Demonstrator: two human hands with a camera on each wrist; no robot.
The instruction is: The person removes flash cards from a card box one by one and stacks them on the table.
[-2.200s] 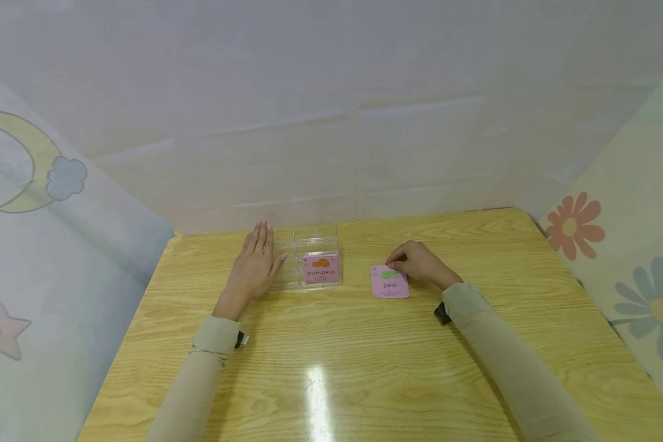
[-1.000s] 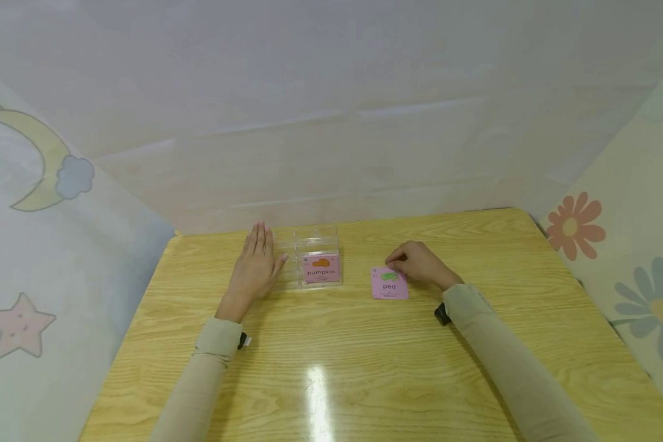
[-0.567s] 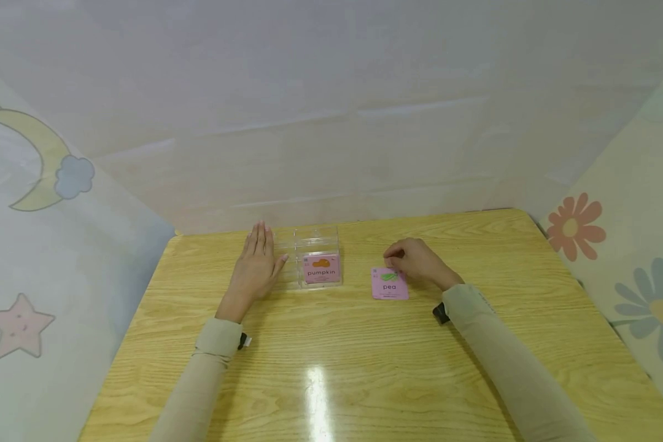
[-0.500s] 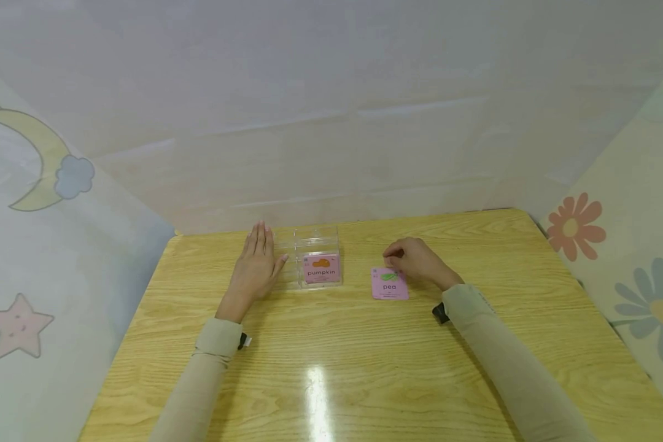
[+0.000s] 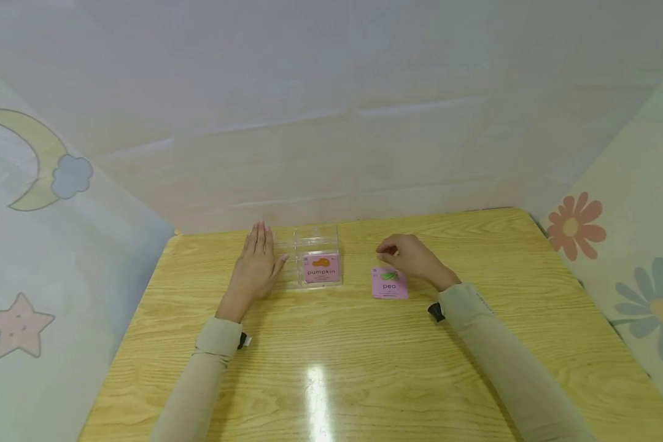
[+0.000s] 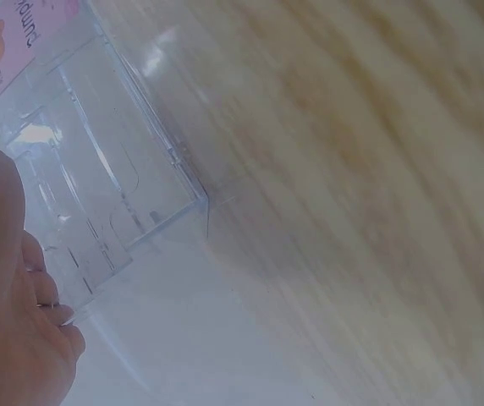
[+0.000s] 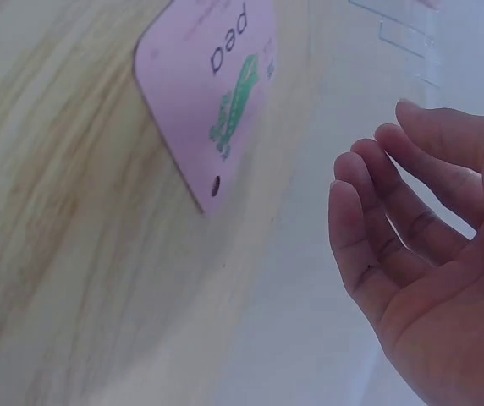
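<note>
A pink flashcard reading "pea" (image 5: pixel 389 290) with a green pod lies on the table right of centre. My right hand (image 5: pixel 412 256) hovers just beyond its top edge, fingers loosely bent. The right wrist view shows thumb and fingertips (image 7: pixel 347 207) apart, with nothing between them and the card off to the side. Against the left side of a clear plastic compartment tray (image 5: pixel 317 241) rests my left hand (image 5: pixel 253 269), its fingers straight and together, thumb over the edge. A pink "pumpkin" card (image 5: pixel 321 276) sits in the tray's front right compartment.
The wood-grain table (image 5: pixel 364 368) backs onto a pale wall covering (image 5: pixel 331 153). Decorated panels flank it, with a moon (image 5: pixel 46 159) and star on the left and flowers (image 5: pixel 570 227) on the right. The tray's other visible compartments hold no cards.
My right hand has come off the pea card and shifted slightly left and away, its thumb and fingers parting from the card's top edge. My left hand and the tray stay put.
</note>
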